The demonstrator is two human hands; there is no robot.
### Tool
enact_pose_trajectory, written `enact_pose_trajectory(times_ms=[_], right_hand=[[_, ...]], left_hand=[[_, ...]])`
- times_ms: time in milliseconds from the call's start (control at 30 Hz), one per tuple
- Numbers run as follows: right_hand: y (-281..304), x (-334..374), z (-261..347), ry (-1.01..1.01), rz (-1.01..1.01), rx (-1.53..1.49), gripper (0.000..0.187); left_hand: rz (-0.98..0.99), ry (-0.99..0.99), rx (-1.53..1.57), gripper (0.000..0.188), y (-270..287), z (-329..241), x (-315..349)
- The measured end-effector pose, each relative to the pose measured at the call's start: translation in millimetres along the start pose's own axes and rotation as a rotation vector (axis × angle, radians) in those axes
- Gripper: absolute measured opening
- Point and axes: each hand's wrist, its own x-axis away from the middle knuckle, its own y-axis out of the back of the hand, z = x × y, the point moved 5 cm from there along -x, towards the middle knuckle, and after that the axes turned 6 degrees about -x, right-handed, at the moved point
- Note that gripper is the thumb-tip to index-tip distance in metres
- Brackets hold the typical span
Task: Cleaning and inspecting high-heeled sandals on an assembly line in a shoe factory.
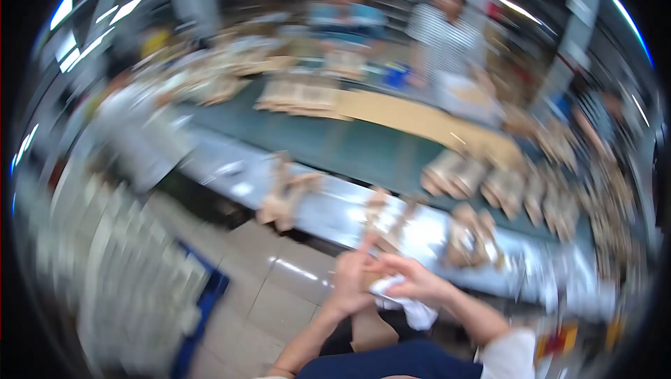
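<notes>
Close in front of my body, both hands are together on a tan shoe [372, 330], whose lower end hangs below them. My left hand [351, 282] is closed around its upper part. Fingers bent, my right hand [418, 282] presses a white cloth [418, 314] against the same shoe from the right. Motion blur and my fingers hide the shoe's upper end. Just beyond my hands, a pair of tan shoes [381, 220] lies on the shiny metal ledge [335, 218], with another pair [283, 197] to the left and one [470, 236] to the right.
Past the ledge runs a green conveyor belt [377, 148] carrying rows of tan shoes [299, 92] and a long tan board [419, 119]. Several people work around it, one in a striped shirt [447, 40]. Pale stacked pieces [133, 288] on a blue base [203, 316] stand at left.
</notes>
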Motion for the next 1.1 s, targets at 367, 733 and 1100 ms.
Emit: enact_pose_trajectory(times_ms=[367,733,1100], right_hand=[[99,146,0,0.368,-0.449,-0.065,0.036],[335,434,-172,0.053,-2.128,0.19,0.032],[323,432,-224,0.104,-2.025,0.545,0.033]], left_hand=[[0.401,0.03,0.409,0.088,-142,-105,-74],[0.459,-0.234,0.307,0.082,-216,-179,-120],[0.77,-0.32,0.485,0.081,-310,-239,-111]])
